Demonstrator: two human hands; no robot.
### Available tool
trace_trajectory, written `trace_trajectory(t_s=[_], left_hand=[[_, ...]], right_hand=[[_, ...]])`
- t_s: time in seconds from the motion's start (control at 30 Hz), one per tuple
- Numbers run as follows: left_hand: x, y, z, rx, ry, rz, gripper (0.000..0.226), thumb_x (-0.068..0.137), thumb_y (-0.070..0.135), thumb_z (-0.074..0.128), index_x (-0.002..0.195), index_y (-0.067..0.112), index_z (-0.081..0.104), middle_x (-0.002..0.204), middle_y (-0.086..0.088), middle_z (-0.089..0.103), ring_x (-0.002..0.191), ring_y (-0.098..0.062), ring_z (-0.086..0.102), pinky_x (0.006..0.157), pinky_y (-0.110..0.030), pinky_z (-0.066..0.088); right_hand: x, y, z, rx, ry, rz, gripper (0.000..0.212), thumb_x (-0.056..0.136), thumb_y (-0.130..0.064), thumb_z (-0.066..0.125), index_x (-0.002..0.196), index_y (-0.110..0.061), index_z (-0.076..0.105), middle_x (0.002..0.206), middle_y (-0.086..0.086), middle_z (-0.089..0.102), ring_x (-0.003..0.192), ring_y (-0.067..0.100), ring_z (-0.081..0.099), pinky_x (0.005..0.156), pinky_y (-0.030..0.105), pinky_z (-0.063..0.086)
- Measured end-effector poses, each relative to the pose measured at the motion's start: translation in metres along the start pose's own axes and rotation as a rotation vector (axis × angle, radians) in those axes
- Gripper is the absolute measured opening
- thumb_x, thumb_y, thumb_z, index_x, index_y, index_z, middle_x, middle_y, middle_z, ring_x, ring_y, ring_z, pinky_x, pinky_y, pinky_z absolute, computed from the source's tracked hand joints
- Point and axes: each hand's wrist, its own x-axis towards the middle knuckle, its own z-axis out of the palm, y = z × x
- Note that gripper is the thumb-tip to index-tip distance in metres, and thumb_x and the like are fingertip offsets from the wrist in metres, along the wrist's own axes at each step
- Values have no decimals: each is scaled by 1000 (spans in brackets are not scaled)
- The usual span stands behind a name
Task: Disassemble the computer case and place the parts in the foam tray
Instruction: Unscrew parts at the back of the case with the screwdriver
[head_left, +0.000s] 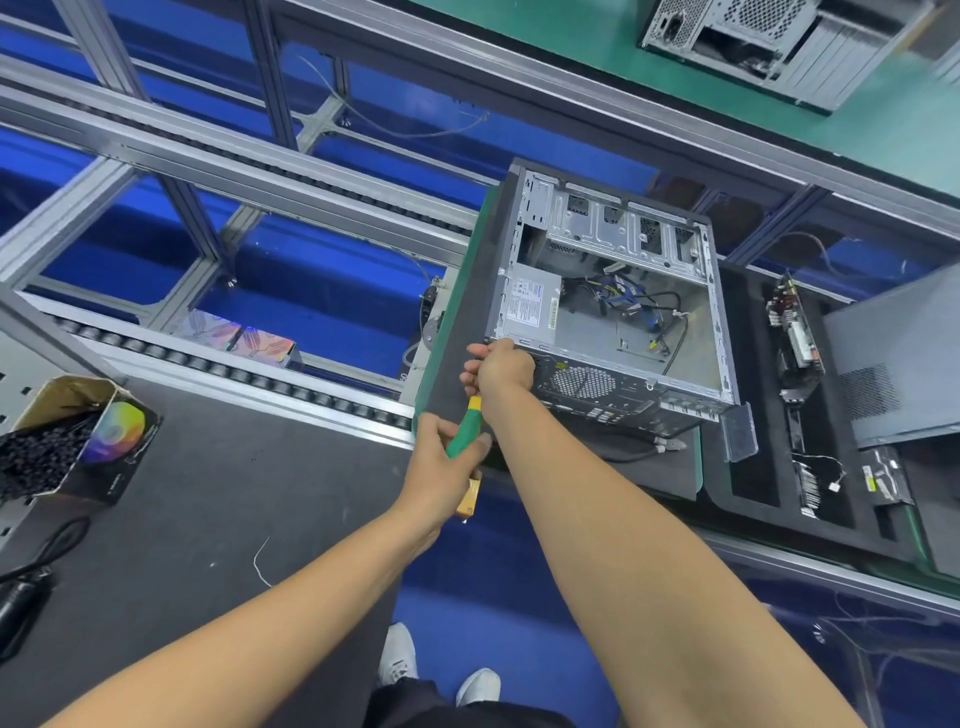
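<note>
From the head view, the left hand (441, 462) wraps its fingers tightly around a green-handled screwdriver (464, 435), whose long axis points up toward the computer case (613, 306). The right hand (501, 366), fingers curled, pinches near the case's rear corner, around the screwdriver tip. The case lies open-side up, just left of the foam tray (753, 483).

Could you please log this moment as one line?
left hand: grips screwdriver | right hand: at case rear corner | tray: holds parts
</note>
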Motion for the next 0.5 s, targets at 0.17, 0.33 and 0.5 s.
trace_trajectory(t_s=[0.17, 0.33, 0.5], left_hand=[[1, 7, -9, -36, -90, -118, 46, 105, 56, 43, 103, 18, 69, 87, -5, 75, 63, -9, 58, 50, -23, 42], [10, 13, -7, -12, -108, -89, 39, 96, 51, 64, 109, 21, 44, 93, -8, 53, 56, -10, 49, 47, -24, 39], [16, 15, -17, -129, -51, -156, 46, 89, 44, 77, 104, 9, 51, 88, -9, 62, 56, -12, 66, 47, -26, 50]], right_hand=[[2, -1, 1, 10, -19, 13, 49, 104, -23, 32, 68, -9, 63, 48, 6, 53, 39, 21, 47, 46, 23, 36], [4, 1, 0, -8, -17, -2, 49, 102, -22, 33, 68, -9, 66, 41, 3, 54, 34, 20, 47, 47, 24, 39], [4, 2, -1, 25, -16, -7, 49, 103, -22, 33, 69, -11, 67, 41, -1, 55, 34, 16, 48, 47, 24, 40]])
